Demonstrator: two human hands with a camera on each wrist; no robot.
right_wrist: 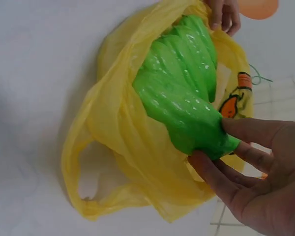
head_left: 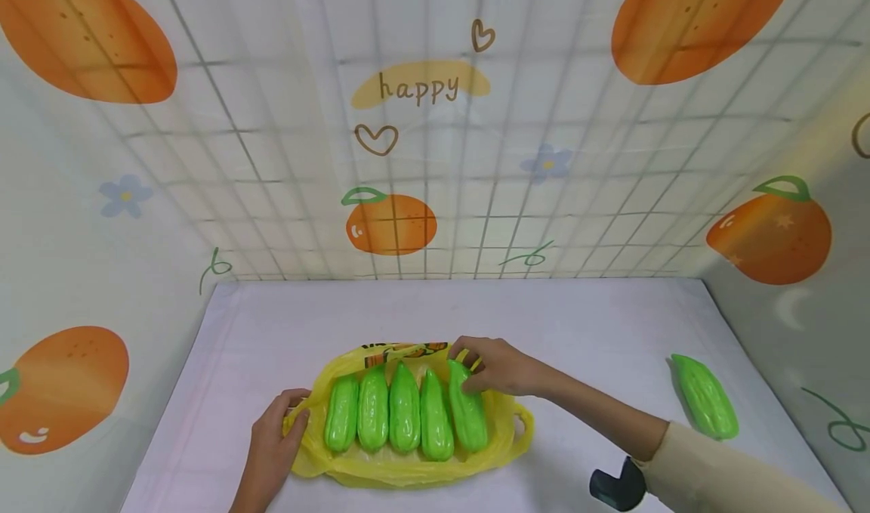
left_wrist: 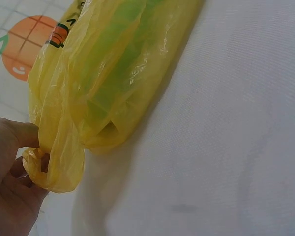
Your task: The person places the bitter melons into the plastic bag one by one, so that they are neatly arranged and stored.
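A yellow plastic bag [head_left: 347, 471] lies with its mouth spread on the white table, several glossy green ribbed gourds [head_left: 404, 415] side by side in it. At the bag's left end my left hand [head_left: 273, 430] pinches the handle, seen closer in the left wrist view as a yellow loop [left_wrist: 64, 167] between thumb and fingers. My right hand [head_left: 499, 366] holds the upper tip of the rightmost gourd [head_left: 469, 411]; in the right wrist view the thumb and fingers grip the end of that gourd [right_wrist: 187, 115]. Its lower part stays within the bag.
Another green gourd [head_left: 707, 398] lies alone on the table at the right. A dark object [head_left: 617, 486] sits by the right sleeve [head_left: 720, 468]. The bag's right handle [head_left: 525, 430] hangs loose. Patterned cloth walls [head_left: 448, 150] with printed oranges enclose the table.
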